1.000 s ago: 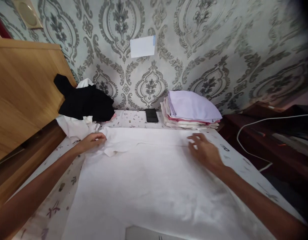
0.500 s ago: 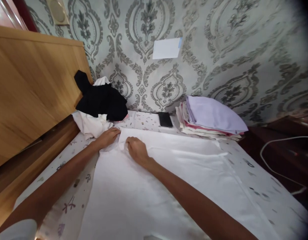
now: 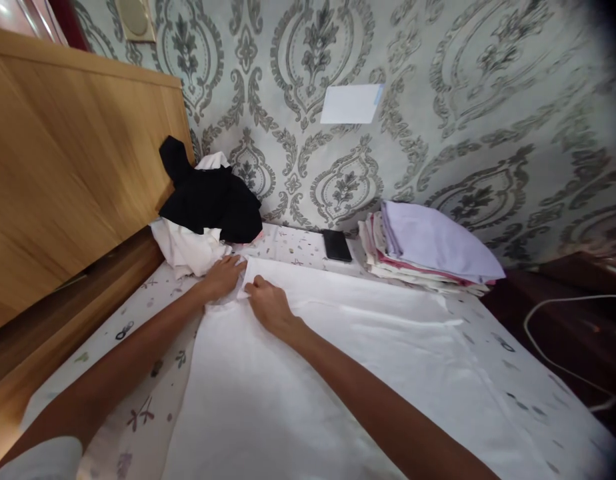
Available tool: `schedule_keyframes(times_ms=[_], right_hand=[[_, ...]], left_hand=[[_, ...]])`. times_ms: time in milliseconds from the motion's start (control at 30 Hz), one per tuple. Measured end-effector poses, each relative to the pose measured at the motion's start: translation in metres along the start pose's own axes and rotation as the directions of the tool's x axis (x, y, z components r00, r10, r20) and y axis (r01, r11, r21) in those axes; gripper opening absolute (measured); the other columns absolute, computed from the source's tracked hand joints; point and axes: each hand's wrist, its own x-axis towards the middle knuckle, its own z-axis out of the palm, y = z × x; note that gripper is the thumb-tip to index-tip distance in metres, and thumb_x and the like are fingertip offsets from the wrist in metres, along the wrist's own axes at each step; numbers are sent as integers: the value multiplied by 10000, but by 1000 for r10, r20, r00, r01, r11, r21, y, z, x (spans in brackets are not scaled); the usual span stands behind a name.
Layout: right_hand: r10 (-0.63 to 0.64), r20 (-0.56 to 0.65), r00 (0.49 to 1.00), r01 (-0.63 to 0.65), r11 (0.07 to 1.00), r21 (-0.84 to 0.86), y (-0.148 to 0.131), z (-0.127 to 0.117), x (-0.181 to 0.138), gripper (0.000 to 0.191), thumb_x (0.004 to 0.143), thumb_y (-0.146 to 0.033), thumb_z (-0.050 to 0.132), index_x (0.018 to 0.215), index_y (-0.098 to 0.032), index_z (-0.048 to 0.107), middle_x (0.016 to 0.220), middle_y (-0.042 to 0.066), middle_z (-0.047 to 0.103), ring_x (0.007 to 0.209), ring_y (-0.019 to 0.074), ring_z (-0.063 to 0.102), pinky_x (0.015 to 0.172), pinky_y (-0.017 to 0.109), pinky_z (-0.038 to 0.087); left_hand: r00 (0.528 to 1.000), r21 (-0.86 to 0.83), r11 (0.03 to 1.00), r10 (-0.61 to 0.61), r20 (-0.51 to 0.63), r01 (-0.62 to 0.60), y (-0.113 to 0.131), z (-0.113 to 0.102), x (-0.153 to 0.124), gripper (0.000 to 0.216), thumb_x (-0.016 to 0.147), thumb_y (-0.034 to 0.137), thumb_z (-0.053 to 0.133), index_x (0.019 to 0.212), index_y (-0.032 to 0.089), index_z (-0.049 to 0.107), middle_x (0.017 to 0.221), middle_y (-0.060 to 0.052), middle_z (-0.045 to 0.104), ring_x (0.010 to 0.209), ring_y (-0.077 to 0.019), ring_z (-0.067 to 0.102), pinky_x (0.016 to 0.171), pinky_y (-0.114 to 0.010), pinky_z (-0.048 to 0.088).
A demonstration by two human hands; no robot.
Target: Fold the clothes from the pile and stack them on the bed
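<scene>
Fingers of right hand (image 3: 269, 308), crossed over from 3 o'clock, are now curled beside left hand (image 3: 224, 277), pinching white cloth (image 3: 338, 373) corner at 11 o'clock on bed (image 3: 138, 347), fold being started.

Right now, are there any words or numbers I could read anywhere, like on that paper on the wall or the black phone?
No readable text anywhere.
Paper on the wall: blank, no writing shows.
Black phone: dark screen, no label visible.
Patterned bedsheet: small printed motifs, no letters I can make out.
White cloth under the left hand and right hand: plain.
</scene>
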Motion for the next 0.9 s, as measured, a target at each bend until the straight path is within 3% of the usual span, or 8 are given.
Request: schedule_keyframes(times_ms=[100, 200, 333, 433, 600, 733, 833, 900], right_hand=[[103, -232, 967, -48, 971, 234, 17, -7, 11, 177, 901, -178, 465, 927, -220, 636, 943, 43, 638, 803, 184, 594, 725, 292, 439], [317, -438, 841, 14, 797, 604, 41, -23, 26, 173, 881, -334, 498, 771, -214, 557, 723, -8, 559, 654, 155, 505, 634, 277, 419], [494, -364, 790, 93, 490, 867, 59, -40, 38, 259, 788, -464, 580, 722, -221, 518, 593, -56, 450, 494, 104, 356, 455, 242, 299], [501, -380, 777, 156, 432, 888, 60, -45, 41, 309, 735, -507, 638, 713, -219, 527, 570, -67, 430, 464, 85, 321, 428, 231, 267], [418, -492, 764, 251, 510, 823, 57, -59, 32, 320, 785, -535, 624, 780, -215, 604, 611, -47, 488, 511, 105, 384, 477, 242, 333], [108, -591, 800, 346, 721, 600, 42, -74, 0, 234, 892, -437, 592, 864, -222, 682, 830, 21, 660, 750, 175, 566, 724, 326, 458], [-189, -476, 859, 387, 848, 362, 26, -63, -32, 209, 964, -310, 535, 928, -240, 729, 929, 45, 722, 914, 220, 600, 891, 406, 422], [-287, -351, 891, 387, 885, 260, 19, -42, -50, 240, 977, -224, 502, 974, -232, 743, 917, 58, 735, 927, 232, 597, 875, 408, 415]], left_hand=[[999, -24, 999, -35, 1, 35, 0, 1, 1, 523, 942, 86, 355, 1440, 190, 476, 1490, -160, 470, 1332, -313, 454, 1053, -469, 388], [997, -37, 997, -73, 7, 73, 2, 1, 2, 551, 950, 113, 341, 1489, 188, 427, 1470, -175, 483, 1332, -331, 454, 1044, -482, 393], [997, -44, 996, -76, 21, 77, 3, 0, 3, 580, 931, 112, 338, 1506, 153, 407, 1458, -194, 489, 1315, -346, 455, 1015, -493, 417], [998, -65, 996, -64, 10, 64, 3, -1, 2, 577, 924, 118, 349, 1496, 137, 416, 1449, -200, 498, 1321, -347, 447, 1015, -498, 415], [997, -81, 994, -76, 11, 76, 5, -4, 1, 562, 929, 116, 337, 1484, 121, 424, 1422, -221, 508, 1317, -364, 454, 1003, -514, 415], [997, -61, 996, -70, 17, 71, 6, -6, 1, 542, 922, 108, 361, 1456, 148, 444, 1414, -198, 509, 1317, -348, 452, 1001, -488, 421], [998, -39, 998, -58, 1, 58, 6, -6, 0, 477, 922, 111, 363, 1373, 133, 515, 1362, -199, 532, 1288, -347, 462, 979, -478, 440], [998, -41, 997, -59, -10, 59, 6, -5, 0, 460, 916, 98, 354, 1337, 106, 538, 1324, -212, 542, 1265, -356, 472, 962, -482, 450]])
